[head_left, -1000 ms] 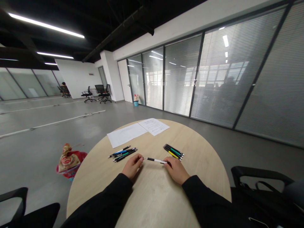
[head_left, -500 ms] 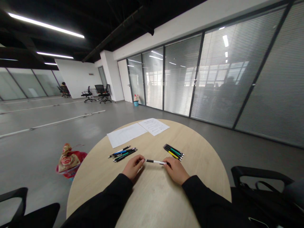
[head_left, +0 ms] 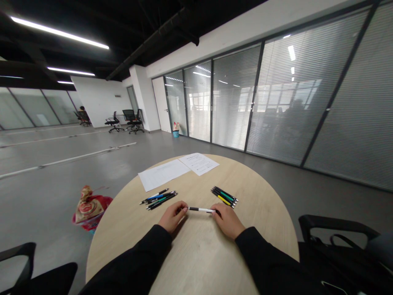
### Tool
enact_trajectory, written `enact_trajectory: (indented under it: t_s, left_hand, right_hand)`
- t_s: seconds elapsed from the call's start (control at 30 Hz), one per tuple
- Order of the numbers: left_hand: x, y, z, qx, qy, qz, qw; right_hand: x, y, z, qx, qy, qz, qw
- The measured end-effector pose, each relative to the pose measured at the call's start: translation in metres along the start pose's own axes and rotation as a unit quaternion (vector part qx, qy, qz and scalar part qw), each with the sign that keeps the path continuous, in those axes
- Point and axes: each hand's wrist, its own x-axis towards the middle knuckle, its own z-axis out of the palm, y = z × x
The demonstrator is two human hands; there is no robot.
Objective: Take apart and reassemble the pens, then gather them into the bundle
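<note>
My left hand (head_left: 172, 217) and my right hand (head_left: 227, 221) rest at the near middle of a round light-wood table (head_left: 196, 254). Between them lies a white-and-black pen (head_left: 201, 209). My right fingers wrap its far end, and my left fingertips touch its tip. Left of my left hand lies a bunch of several pens (head_left: 159, 200) with blue and green bodies. Right of my right hand lies a similar bunch (head_left: 224, 196) with yellow and green bodies. Two printed sheets (head_left: 162, 175) (head_left: 199, 164) lie at the far edge.
A red-and-gold plastic bag (head_left: 90, 209) sits on the grey floor left of the table. Black chair armrests (head_left: 334, 225) stand at the near right. A glass wall with blinds (head_left: 276, 94) runs along the right. A seated person (head_left: 82, 116) and office chairs (head_left: 113, 123) are far off.
My left hand has moved right and a little down, closing onto the pen's tip. The pen now lies more level. My right hand and both pen bunches stay in place.
</note>
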Motion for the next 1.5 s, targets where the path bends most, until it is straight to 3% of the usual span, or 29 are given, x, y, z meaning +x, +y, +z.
enact_trajectory:
  t_s: [0.87,1.5]
  left_hand:
    - [0.0003,-0.0014,0.0004,-0.026,-0.002,-0.011,1.0]
    - [0.002,-0.0035,-0.0007,-0.102,-0.033,-0.019,0.994]
  right_hand:
    - [0.0004,-0.0025,-0.0028,0.008,-0.003,-0.011,1.0]
    - [0.0013,0.0029,-0.0003,0.039,0.004,-0.01,0.999]
